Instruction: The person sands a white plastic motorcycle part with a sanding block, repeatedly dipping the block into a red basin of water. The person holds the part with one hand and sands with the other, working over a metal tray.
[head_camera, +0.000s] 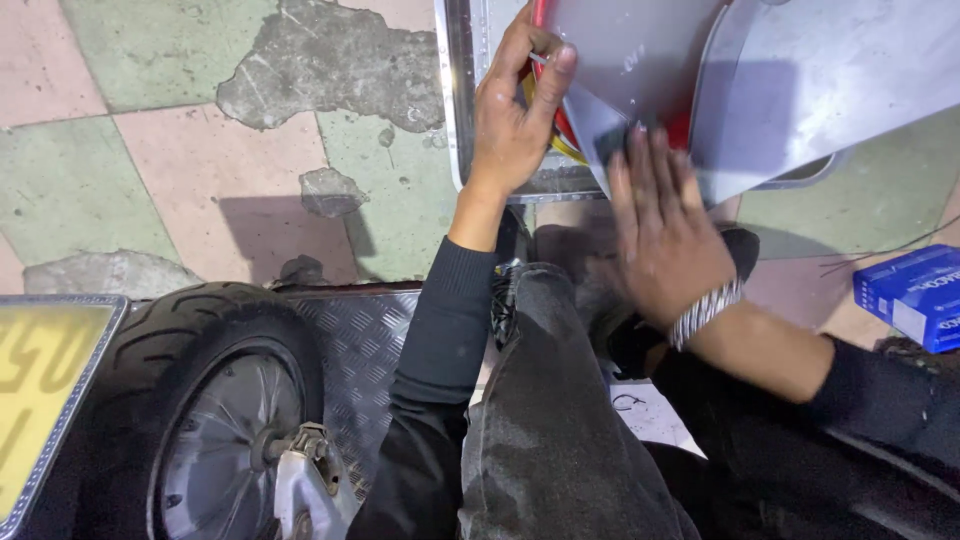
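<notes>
My left hand (512, 118) pinches the edge of a grey film sheet (640, 60) that lies over a red and yellow panel in a metal tray (452, 100). Its thumb and fingers are closed on the sheet's corner. My right hand (665, 235), with a striped band at the wrist, lies flat and blurred on the lower edge of the same grey sheet, fingers spread. A larger curved grey sheet (830, 80) lifts off to the right.
A scooter wheel (215, 400) stands at the lower left on a checker-plate ramp (365, 340), beside a yellow plate (40, 390). A blue box (915, 290) sits at the right. The tiled floor (170, 150) is cracked, with loose concrete chunks.
</notes>
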